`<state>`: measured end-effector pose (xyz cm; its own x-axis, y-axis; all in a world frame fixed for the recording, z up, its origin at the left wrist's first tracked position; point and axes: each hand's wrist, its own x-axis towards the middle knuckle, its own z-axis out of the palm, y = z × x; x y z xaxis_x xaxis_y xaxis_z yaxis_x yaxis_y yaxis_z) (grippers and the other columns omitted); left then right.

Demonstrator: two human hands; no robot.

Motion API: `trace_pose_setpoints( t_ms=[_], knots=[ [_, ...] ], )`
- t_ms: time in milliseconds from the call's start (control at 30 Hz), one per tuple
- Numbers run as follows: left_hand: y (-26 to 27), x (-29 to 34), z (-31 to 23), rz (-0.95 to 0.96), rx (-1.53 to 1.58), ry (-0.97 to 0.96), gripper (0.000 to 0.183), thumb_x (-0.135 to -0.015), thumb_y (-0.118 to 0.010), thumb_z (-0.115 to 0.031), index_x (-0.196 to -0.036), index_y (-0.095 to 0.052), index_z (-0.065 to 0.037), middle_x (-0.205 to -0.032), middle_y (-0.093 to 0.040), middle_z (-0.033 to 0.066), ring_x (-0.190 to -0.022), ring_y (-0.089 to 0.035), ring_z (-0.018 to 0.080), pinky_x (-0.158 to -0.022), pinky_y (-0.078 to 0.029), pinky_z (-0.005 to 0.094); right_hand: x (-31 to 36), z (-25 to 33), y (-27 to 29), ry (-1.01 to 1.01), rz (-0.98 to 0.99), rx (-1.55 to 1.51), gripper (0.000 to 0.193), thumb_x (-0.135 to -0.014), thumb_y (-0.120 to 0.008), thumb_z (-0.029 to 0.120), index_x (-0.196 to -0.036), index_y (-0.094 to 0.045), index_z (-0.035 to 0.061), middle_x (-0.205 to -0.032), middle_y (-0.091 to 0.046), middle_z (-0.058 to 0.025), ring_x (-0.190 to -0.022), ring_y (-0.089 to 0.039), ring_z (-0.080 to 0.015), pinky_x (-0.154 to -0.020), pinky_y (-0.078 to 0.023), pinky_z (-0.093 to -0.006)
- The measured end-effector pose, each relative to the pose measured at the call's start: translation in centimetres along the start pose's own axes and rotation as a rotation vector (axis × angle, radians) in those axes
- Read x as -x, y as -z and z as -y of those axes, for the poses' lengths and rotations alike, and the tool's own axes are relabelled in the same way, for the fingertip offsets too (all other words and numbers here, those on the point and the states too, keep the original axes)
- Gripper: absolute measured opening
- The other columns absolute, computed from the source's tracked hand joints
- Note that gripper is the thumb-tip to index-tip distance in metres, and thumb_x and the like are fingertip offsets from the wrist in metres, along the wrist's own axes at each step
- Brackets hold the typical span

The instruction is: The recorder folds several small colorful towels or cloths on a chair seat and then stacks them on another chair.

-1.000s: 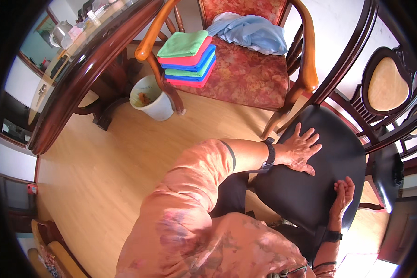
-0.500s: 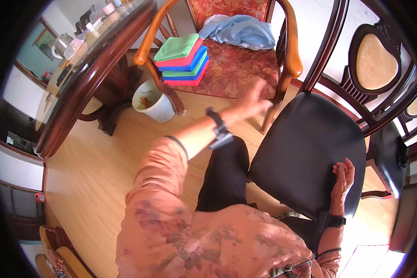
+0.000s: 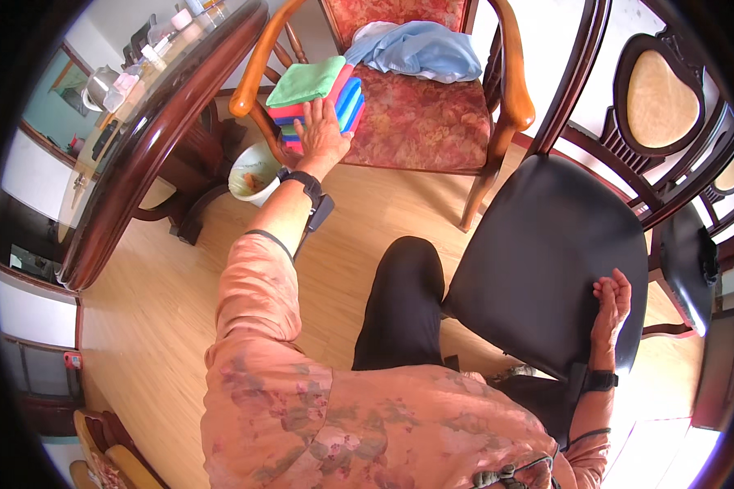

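Observation:
A stack of folded cloths (image 3: pixel 308 83) in green, red and blue lies at the left front of the armchair's red floral seat (image 3: pixel 420 122). My left hand (image 3: pixel 324 140) is stretched out to it, fingers spread against the front side of the stack and hiding part of it. Nothing is gripped in that hand. Over the black chair seat (image 3: pixel 538 261) at the right, my right hand (image 3: pixel 612 306) hovers or rests with its fingers loosely curled; whether it touches the seat I cannot tell. No object shows in it.
A crumpled light blue cloth (image 3: pixel 416 50) lies at the back of the armchair. Below the stack stands a white bin (image 3: pixel 257 194) with some waste inside. A dark wooden table (image 3: pixel 163 138) bearing a kettle (image 3: pixel 99 88) and small containers is at the left. My knee (image 3: pixel 404 277) is between the chairs.
My left hand has swung left from in front of the armchair seat to the stack of cloths. The right hand stays over the black seat, nearly unmoved.

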<state>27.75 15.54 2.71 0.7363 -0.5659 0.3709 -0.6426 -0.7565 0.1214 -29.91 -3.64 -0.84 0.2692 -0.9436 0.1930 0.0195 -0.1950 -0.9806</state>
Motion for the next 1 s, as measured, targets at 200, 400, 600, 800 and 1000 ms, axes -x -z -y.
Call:
trace_pose_setpoints(
  t_ms=[200, 400, 600, 800, 1000],
  knots=[
    [-0.3, 0.6, 2.3, 0.003, 0.002, -0.079, 0.086, -0.077, -0.076, -0.021, -0.148, -0.028, -0.015, -0.156, -0.020, 0.0142, -0.145, -0.018, 0.0357, -0.113, -0.019, 0.0589, -0.2, -0.3, 0.1, 0.007, 0.018, -0.025, 0.031, -0.096, -0.059, 0.013, -0.124, -0.054, 0.0016, -0.095, -0.064, -0.0040, -0.084, -0.061, -0.0103, -0.079, -0.049, -0.0225],
    [0.1, 1.1, 4.2, 0.018, -0.009, -0.248, 0.087, -0.075, -0.075, -0.009, -0.148, -0.030, -0.021, -0.156, -0.019, 0.0169, -0.144, -0.020, 0.0363, -0.112, -0.025, 0.0554, -0.2, 0.0, 0.1, -0.015, -0.004, -0.010, 0.033, -0.095, -0.060, 0.014, -0.125, -0.054, 0.0007, -0.094, -0.064, -0.0041, -0.083, -0.060, -0.0106, -0.079, -0.050, -0.0227],
    [0.3, 1.0, 5.5, 0.028, -0.094, -0.331, 0.085, -0.074, -0.072, -0.004, -0.148, -0.031, -0.020, -0.156, -0.019, 0.0178, -0.142, -0.024, 0.0368, -0.109, -0.033, 0.0489, -0.2, -0.3, 0.1, -0.009, 0.017, -0.010, 0.033, -0.097, -0.059, 0.014, -0.127, -0.053, 0.0014, -0.096, -0.064, -0.0035, -0.084, -0.060, -0.0099, -0.080, -0.050, -0.0219],
    [0.0, 1.9, 4.7, 0.000, -0.123, -0.358, 0.083, -0.074, -0.072, -0.004, -0.147, -0.035, -0.019, -0.155, -0.020, 0.0197, -0.141, -0.025, 0.0378, -0.108, -0.035, 0.0471, -0.2, -0.2, 0.3, -0.005, 0.016, -0.005, 0.034, -0.097, -0.059, 0.015, -0.127, -0.053, 0.0014, -0.097, -0.063, -0.0039, -0.085, -0.060, -0.0098, -0.080, -0.050, -0.0221],
    [-0.7, 3.0, 4.4, -0.013, -0.078, -0.366, 0.084, -0.074, -0.074, -0.006, -0.146, -0.036, -0.022, -0.155, -0.015, 0.0212, -0.140, -0.024, 0.0412, -0.107, -0.036, 0.0476, -0.2, 0.0, 0.3, -0.038, -0.006, -0.021, 0.033, -0.097, -0.058, 0.013, -0.127, -0.053, -0.0011, -0.097, -0.063, -0.0063, -0.085, -0.060, -0.0111, -0.080, -0.051, -0.0237]
  ],
)
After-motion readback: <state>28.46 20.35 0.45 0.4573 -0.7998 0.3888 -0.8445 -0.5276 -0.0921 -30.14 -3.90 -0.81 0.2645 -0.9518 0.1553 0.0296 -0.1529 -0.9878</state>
